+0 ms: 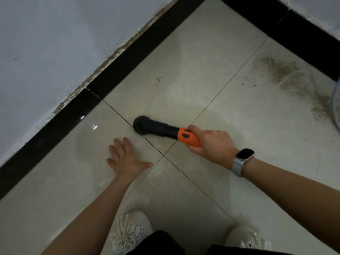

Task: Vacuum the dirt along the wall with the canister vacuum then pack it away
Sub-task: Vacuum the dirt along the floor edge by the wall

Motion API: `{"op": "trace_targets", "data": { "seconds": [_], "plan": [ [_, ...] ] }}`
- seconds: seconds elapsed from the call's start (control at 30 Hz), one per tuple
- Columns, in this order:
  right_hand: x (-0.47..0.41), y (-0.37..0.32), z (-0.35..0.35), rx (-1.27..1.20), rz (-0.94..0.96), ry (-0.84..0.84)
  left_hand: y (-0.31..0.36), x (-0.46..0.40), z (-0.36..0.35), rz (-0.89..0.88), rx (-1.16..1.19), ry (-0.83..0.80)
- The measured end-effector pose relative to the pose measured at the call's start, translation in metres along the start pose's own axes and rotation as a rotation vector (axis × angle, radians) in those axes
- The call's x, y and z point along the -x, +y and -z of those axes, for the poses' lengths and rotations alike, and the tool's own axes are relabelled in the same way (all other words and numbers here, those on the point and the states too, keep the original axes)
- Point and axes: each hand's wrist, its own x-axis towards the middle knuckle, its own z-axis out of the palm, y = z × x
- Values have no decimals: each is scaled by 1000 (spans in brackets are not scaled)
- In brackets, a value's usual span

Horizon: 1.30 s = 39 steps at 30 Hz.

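Much dirt [294, 83] remains at upper right of the frame. My right hand [211, 144] clasps the vacuum nozzle [156, 128] at centre; left hand [127, 159] lies flat, released. I judge packing away not yet begun.

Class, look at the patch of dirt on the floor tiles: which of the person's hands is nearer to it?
Right. The right hand, gripping the vacuum nozzle, lies just below-left of the dirt patch; the left hand rests farther left.

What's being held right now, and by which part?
The right hand grips the black brush-tipped vacuum nozzle by its orange handle end. The left hand holds nothing, resting flat on the floor tile.
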Motion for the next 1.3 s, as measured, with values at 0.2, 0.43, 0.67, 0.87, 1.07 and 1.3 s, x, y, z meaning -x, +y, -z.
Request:
{"op": "trace_targets", "data": {
  "seconds": [0.2, 0.43, 0.67, 0.87, 1.07, 1.3],
  "plan": [
    [-23, 7, 11, -51, -167, 138, 8, -1, 8, -50, -171, 5],
    [-26, 11, 9, 10, -162, 157, 11, -8, 14, -107, -199, -62],
    [-45, 3, 8, 8, -207, 185, 12, -7, 13, -95, -142, -81],
    [-70, 19, 24, -33, -404, 212, 14, -7, 13, -76, -125, -73],
    [-71, 5, 14, -59, -265, 193, 13, -7, 13, -74, -109, -84],
    [-68, -1, 12, -137, -270, 185, 14, -8, 12, -65, -112, -75]
  ]
}}
